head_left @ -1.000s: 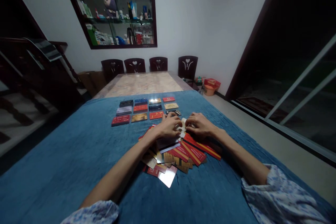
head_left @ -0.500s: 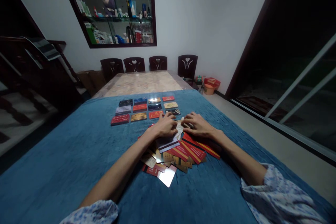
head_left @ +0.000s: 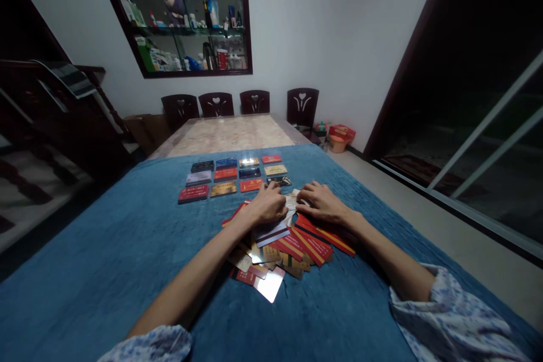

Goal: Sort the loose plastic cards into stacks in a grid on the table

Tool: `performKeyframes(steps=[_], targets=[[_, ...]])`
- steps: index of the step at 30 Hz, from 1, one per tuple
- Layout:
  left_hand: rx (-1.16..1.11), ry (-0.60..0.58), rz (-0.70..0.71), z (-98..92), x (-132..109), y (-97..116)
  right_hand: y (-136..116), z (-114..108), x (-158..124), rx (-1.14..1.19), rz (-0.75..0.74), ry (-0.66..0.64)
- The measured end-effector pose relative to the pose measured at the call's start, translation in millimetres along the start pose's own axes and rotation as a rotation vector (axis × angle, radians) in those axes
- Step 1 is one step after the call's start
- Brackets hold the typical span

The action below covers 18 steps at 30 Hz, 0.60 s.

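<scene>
Loose plastic cards (head_left: 311,243), mostly red, gold and silver-white, lie overlapping in a heap on the blue cloth (head_left: 106,237). My left hand (head_left: 270,203) is curled over the heap's far side, its fingers closed; whatever they grip is hidden. Just right of it, my right hand (head_left: 322,202) is bent over pale cards (head_left: 291,202), with the edge of one showing between thumb and fingers. Past my hands stand neat card stacks in rows, among them a red stack (head_left: 193,193), a gold stack (head_left: 223,188) and a black stack (head_left: 279,181) close to my left fingertips.
Beyond the cloth, the bare marble-like tabletop (head_left: 237,133) runs to several dark chairs (head_left: 216,104). A lit wall shelf (head_left: 186,31) holds bottles and a plush toy. To the right are an orange bucket (head_left: 337,143) and a dark sliding door (head_left: 466,124).
My right hand has shifted slightly right, widening the gap between my hands and showing more of the pale cards. The left hand has barely moved. The stacks stay as they were.
</scene>
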State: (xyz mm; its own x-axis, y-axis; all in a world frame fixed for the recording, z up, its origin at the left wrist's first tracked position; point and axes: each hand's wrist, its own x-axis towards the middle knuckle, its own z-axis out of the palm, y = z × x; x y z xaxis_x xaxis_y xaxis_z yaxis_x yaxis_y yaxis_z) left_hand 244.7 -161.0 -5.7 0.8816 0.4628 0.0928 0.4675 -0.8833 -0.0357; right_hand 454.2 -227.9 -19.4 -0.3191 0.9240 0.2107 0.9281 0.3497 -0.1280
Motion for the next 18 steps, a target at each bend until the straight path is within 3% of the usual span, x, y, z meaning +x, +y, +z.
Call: performKeyframes(steps=[7, 18], targets=[[0.039, 0.021, -0.017, 5.3, 2, 0, 5, 2, 0, -0.027, 0.028, 0.016], [-0.038, -0.038, -0.064, -6.0, -2, -2, 16, 7, 16, 0.044, -0.145, -0.017]])
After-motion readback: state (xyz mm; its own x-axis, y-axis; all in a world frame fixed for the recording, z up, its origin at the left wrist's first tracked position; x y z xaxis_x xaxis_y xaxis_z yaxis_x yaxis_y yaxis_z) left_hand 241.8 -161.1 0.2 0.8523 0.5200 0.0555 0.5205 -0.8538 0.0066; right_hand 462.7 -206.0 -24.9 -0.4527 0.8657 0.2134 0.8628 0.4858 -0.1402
